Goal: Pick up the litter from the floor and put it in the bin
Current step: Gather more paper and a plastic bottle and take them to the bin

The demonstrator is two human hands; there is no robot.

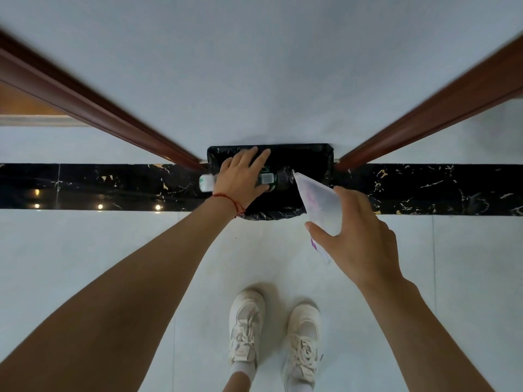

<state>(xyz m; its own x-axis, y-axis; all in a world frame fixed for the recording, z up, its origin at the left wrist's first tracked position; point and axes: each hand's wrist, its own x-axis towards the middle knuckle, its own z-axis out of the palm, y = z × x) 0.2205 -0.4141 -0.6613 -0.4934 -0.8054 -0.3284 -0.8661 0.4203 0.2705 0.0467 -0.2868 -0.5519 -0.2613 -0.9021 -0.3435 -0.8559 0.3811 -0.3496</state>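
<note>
The bin [308, 149], lined with a black bag, stands against the pale wall. My left hand [240, 176] is stretched over its opening, palm down, fingers straight and spread. Right under the palm lies a plastic bottle [278, 179] on its side; its white cap end pokes out past the bin's left edge. No finger curls around it. My right hand [359, 239] grips a flat white plastic packet [319, 202] with purple print, and its far tip reaches over the bin's front right corner.
Brown wooden door frames run down to the floor on the left [99, 108] and right [424, 114] of the bin. A black marble strip [85, 185] crosses the pale tiled floor. My white shoes [246, 329] stand close behind the bin.
</note>
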